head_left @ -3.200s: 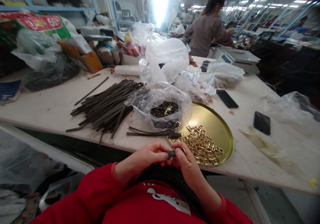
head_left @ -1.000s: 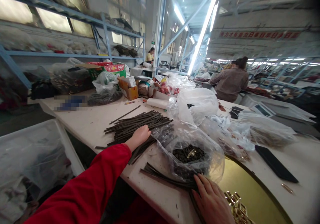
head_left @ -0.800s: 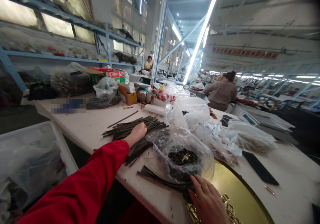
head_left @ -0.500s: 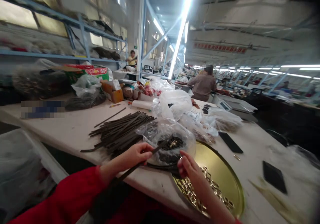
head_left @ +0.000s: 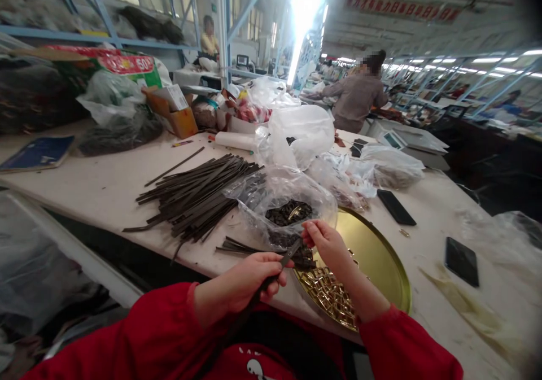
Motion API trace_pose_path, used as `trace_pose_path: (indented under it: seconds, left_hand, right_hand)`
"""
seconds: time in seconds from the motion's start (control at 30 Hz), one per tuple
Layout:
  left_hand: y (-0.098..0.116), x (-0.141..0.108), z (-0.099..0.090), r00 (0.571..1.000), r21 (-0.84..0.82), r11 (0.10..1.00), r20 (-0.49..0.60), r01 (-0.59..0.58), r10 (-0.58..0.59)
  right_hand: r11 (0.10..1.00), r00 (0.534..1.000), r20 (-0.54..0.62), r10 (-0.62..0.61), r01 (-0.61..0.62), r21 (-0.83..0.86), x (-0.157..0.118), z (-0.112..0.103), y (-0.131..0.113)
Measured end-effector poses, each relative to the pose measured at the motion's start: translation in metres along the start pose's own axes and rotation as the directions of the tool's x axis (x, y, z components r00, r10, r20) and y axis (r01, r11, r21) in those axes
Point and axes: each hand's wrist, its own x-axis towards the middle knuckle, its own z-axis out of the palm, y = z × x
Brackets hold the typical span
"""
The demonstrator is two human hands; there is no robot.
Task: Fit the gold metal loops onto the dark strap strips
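Held strip (head_left: 291, 253) matt, leather-like. Buckles (head_left: 330, 294) glossy, gold-toned metal. Tray (head_left: 376, 256) smooth, polished, metallic. Bag (head_left: 253, 206) clear, crinkled plastic. Sleeve (head_left: 148, 329) matt cloth. Phone (head_left: 461, 260) glossy. Tabletop (head_left: 105, 193) matt.

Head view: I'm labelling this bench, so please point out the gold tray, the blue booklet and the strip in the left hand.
Gold tray (head_left: 375, 250): head view, its bare floor.
Blue booklet (head_left: 37, 153): head view, middle of its cover.
Strip (head_left: 291, 252): head view, stretch just beyond the left hand (head_left: 254, 278).

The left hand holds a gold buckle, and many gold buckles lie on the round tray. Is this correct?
Not quite: the head view shows the left hand holding a dark strip, not a buckle. The rest is right: many gold buckles lie on the round tray.
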Motion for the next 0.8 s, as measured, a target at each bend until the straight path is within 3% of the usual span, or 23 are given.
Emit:
trace_pose_path:
  seconds: [0.07,0.13,0.23,0.33,0.57,0.8]
  left_hand:
    - [0.003,0.006,-0.007,1.000,-0.045,0.999,0.000,0.008,-0.008]
    - [0.004,0.013,-0.015,1.000,-0.079,0.997,-0.008,0.005,-0.006]
    - [0.006,0.022,-0.024,0.999,-0.109,0.994,-0.041,-0.003,-0.001]
    - [0.011,0.025,-0.029,0.997,-0.131,0.991,-0.080,0.007,-0.018]
    - [0.020,0.022,-0.036,0.995,-0.138,0.990,-0.087,0.032,-0.044]
    - [0.017,0.018,-0.033,0.998,-0.070,0.997,-0.060,-0.030,0.026]
  right_hand:
    - [0.912,0.989,-0.020,-0.144,0.125,-0.390,0.031,-0.007,0.007]
    - [0.786,0.979,0.032,-0.201,0.180,-0.592,0.061,-0.007,0.014]
    - [0.715,0.978,0.108,-0.180,0.205,-0.668,0.100,0.006,0.021]
    - [0.653,0.972,0.183,-0.148,0.235,-0.720,0.120,0.020,0.024]
    - [0.570,0.932,0.337,-0.135,0.351,-0.743,0.100,0.003,0.027]
    - [0.623,0.963,0.225,-0.148,0.268,-0.735,0.084,-0.004,0.036]
